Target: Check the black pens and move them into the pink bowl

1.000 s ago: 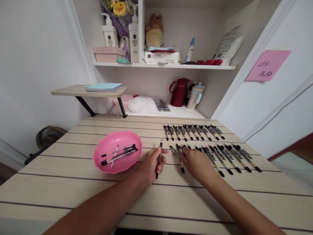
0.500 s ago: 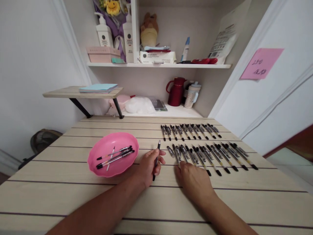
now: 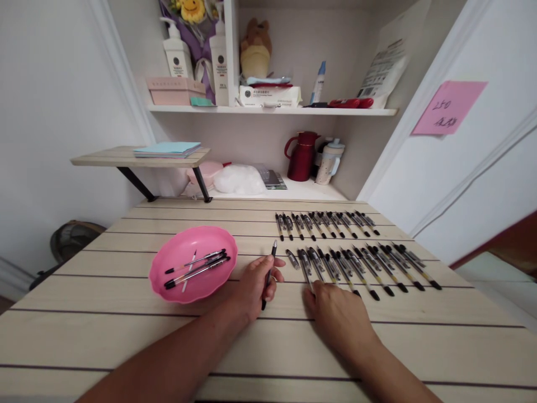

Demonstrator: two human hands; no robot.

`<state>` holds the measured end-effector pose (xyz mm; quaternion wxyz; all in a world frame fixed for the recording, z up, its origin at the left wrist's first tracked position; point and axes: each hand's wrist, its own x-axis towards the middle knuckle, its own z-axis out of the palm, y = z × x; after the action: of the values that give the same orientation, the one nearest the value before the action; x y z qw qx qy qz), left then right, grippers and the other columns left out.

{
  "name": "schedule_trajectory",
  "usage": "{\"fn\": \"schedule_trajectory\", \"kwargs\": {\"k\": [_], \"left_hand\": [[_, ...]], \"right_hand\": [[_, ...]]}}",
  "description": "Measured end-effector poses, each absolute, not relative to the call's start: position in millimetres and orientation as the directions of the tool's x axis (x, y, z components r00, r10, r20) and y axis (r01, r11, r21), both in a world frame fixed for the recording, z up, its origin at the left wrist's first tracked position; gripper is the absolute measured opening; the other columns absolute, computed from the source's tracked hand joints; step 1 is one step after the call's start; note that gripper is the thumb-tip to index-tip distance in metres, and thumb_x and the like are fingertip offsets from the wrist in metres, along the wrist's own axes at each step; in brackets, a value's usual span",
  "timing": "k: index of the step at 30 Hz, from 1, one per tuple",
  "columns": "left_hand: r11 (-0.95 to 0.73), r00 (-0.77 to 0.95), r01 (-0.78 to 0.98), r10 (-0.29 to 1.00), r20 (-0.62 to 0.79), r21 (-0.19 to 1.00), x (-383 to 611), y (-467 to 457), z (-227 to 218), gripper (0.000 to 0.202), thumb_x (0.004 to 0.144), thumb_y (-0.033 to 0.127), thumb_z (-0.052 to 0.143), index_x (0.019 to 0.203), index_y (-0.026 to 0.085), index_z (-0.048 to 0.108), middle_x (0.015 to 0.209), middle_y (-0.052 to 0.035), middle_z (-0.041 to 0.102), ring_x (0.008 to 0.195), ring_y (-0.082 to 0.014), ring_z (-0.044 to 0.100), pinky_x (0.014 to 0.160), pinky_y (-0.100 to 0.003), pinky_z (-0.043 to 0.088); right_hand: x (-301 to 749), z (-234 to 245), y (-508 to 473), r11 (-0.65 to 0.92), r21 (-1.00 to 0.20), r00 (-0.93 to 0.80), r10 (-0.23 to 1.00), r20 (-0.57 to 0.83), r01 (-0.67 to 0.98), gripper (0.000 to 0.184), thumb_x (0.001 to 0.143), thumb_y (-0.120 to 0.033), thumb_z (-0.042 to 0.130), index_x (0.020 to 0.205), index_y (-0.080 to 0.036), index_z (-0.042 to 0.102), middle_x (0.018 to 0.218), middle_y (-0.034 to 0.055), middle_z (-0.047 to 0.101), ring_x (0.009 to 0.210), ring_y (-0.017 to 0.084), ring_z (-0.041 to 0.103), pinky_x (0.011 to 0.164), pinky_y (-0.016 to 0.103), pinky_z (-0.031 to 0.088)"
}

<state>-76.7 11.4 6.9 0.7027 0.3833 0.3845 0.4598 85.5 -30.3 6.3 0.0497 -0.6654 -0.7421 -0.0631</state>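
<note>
Between the thumb and curled fingers of my left hand (image 3: 255, 285), a black pen (image 3: 274, 249) stands slanted with its tip up. My right hand (image 3: 342, 316) rests low over the tabletop, its fingers closed on the near end of an uncapped clear pen (image 3: 306, 271). That pen lies at the left end of the front row of pens (image 3: 369, 266). Just left of it is a loose pen cap (image 3: 292, 259). To the left of my left hand sits a pink bowl (image 3: 156, 282) with several pens (image 3: 201, 271) in it.
Behind the front row lies a second row of pens with caps (image 3: 325, 224). A small raised shelf (image 3: 96, 157) carries blue paper (image 3: 168, 149) at the back left. Farther back stand a red jug (image 3: 301, 159) and a tumbler (image 3: 329, 163).
My right hand has shifted slightly right and nearer, and the pen under it has moved a little the same way. My left hand keeps its hold on the black pen.
</note>
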Motion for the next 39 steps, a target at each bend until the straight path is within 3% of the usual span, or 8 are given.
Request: {"fn": "schedule_trajectory", "kwargs": {"k": [6, 14, 24, 31, 34, 36, 39], "left_hand": [[0.273, 0.283, -0.343, 0.942, -0.178, 0.899, -76, 11, 8, 0.037, 0.076, 0.048, 0.05, 0.089, 0.013, 0.054, 0.061, 0.002, 0.054, 0.031, -0.0012, 0.03, 0.035, -0.019, 0.015], [0.278, 0.28, -0.355, 0.943, -0.182, 0.893, -76, 12, 7, 0.039, 0.074, 0.049, 0.051, 0.088, 0.013, 0.055, 0.06, 0.0023, 0.054, 0.031, -0.0014, 0.031, 0.034, -0.019, 0.015], [0.28, 0.311, -0.357, 0.935, -0.169, 0.891, -78, 15, 2, 0.041, 0.073, 0.051, 0.053, 0.088, 0.013, 0.056, 0.059, 0.0017, 0.054, 0.032, -0.0014, 0.032, 0.034, -0.018, 0.016], [0.264, 0.332, -0.32, 0.931, -0.153, 0.91, -78, 14, 1, 0.039, 0.076, 0.05, 0.048, 0.088, 0.013, 0.056, 0.06, 0.0015, 0.054, 0.032, -0.0018, 0.033, 0.034, -0.017, 0.018], [0.243, 0.34, -0.281, 0.93, -0.141, 0.928, -77, 12, 2, 0.037, 0.077, 0.048, 0.047, 0.087, 0.013, 0.055, 0.06, 0.002, 0.053, 0.032, -0.0017, 0.033, 0.033, -0.017, 0.019], [0.234, 0.355, -0.253, 0.925, -0.135, 0.939, -76, 9, 3, 0.034, 0.079, 0.046, 0.046, 0.086, 0.014, 0.055, 0.06, 0.0025, 0.052, 0.032, -0.0017, 0.033, 0.034, -0.017, 0.02], [0.223, 0.385, -0.227, 0.915, -0.123, 0.948, -74, 4, 5, 0.034, 0.078, 0.046, 0.047, 0.084, 0.014, 0.054, 0.06, 0.0026, 0.052, 0.033, -0.002, 0.035, 0.034, -0.017, 0.022]], "right_hand": [[90, 14, -25, 0.09, 0.066, -0.1, 0.983, 0.156, 0.994, 0.034, 0.087, -0.036, 0.034, 0.075, -0.016, 0.059, 0.069, 0.0112, 0.066, 0.06, 0.023, 0.063, 0.049, 0.028, 0.035], [77, 28, 23, 0.118, 0.05, -0.124, 0.981, 0.15, 0.992, 0.029, 0.087, -0.034, 0.036, 0.082, -0.016, 0.059, 0.079, 0.0104, 0.068, 0.073, 0.022, 0.065, 0.058, 0.027, 0.04], [61, 23, 39, 0.127, 0.134, -0.142, 0.984, 0.108, 0.983, 0.034, 0.088, -0.03, 0.034, 0.086, -0.011, 0.063, 0.081, 0.0161, 0.067, 0.074, 0.024, 0.065, 0.06, 0.029, 0.044], [71, 28, 27, 0.114, 0.06, -0.121, 0.985, 0.123, 0.992, 0.034, 0.086, -0.034, 0.036, 0.079, -0.014, 0.063, 0.077, 0.0135, 0.067, 0.07, 0.022, 0.064, 0.058, 0.028, 0.04], [82, 33, 26, 0.043, -0.122, -0.024, 0.987, 0.158, 0.992, 0.034, 0.085, -0.036, 0.037, 0.071, -0.016, 0.061, 0.07, 0.0096, 0.066, 0.064, 0.019, 0.061, 0.054, 0.026, 0.037], [87, 34, 24, 0.051, -0.41, 0.015, 0.988, 0.156, 0.911, 0.035, 0.084, -0.039, 0.037, 0.062, -0.018, 0.056, 0.058, 0.0041, 0.06, 0.056, 0.016, 0.055, 0.051, 0.024, 0.034], [85, 34, 19, 0.044, -0.865, -0.006, 0.999, 0.047, 0.501, 0.035, 0.079, -0.048, 0.043, 0.06, -0.019, 0.05, 0.049, -0.003, 0.05, 0.046, 0.011, 0.045, 0.047, 0.023, 0.031]]}}
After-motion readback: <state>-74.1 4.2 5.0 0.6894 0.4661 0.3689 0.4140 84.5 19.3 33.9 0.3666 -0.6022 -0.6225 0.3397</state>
